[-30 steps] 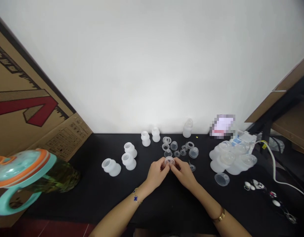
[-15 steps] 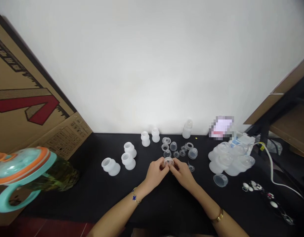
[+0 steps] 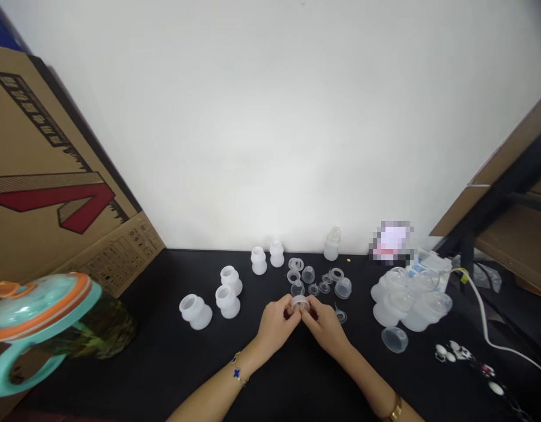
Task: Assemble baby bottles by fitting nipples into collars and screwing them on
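My left hand [image 3: 276,322] and my right hand [image 3: 326,329] meet over the black table, fingers closed around a translucent bottle ring [image 3: 300,300]. What sits inside the ring is partly hidden by the fingertips. Just beyond it lie a clear dome cap [image 3: 297,288], a second cap [image 3: 308,274] and several loose rings [image 3: 293,276]. To the right are another cap [image 3: 343,287] and a soft nipple-like piece [image 3: 341,315]. White bottle bodies with open necks stand on the left, among them a near one [image 3: 196,312] and a pair [image 3: 228,301].
An assembled baby bottle [image 3: 332,244] stands by the wall. At right are a cluster of capped bottles [image 3: 397,299], a lone clear cap [image 3: 394,339], a white cable [image 3: 484,316] and a beaded string [image 3: 455,351]. A turquoise-lidded jug [image 3: 98,319] and a cardboard box [image 3: 41,176] occupy the left.
The whole scene sits slightly lower in view, as the camera has tilted up. Both hands keep hold of the ring in nearly the same place on the table.
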Motion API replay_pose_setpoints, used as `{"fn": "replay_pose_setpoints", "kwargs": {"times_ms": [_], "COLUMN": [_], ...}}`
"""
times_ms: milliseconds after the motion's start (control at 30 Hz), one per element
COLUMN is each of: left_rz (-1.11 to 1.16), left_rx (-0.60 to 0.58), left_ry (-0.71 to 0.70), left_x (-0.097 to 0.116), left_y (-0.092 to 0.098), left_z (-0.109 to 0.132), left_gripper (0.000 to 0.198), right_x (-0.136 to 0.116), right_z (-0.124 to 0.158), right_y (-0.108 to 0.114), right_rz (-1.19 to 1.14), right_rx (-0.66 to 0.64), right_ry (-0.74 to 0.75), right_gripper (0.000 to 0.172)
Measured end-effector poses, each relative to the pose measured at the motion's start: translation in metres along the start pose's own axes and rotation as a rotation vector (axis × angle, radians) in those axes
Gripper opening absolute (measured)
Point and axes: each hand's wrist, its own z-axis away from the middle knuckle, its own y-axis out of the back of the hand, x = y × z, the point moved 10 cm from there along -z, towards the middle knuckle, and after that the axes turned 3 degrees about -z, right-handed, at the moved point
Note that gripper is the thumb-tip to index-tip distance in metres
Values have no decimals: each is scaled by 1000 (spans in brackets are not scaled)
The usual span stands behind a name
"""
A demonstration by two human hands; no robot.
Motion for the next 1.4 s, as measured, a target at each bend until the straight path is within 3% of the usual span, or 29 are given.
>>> {"fn": "replay_pose_setpoints", "kwargs": {"times_ms": [1400], "left_rz": [-38], "left_rx": [43], "left_ry": [8], "left_x": [8], "left_y": [7], "left_z": [1], "left_gripper": [30], "right_x": [-6], "right_z": [-1], "right_y": [7], "right_rz": [67], "right_rx": [31], "right_ry": [6], "right_gripper": [27]}}
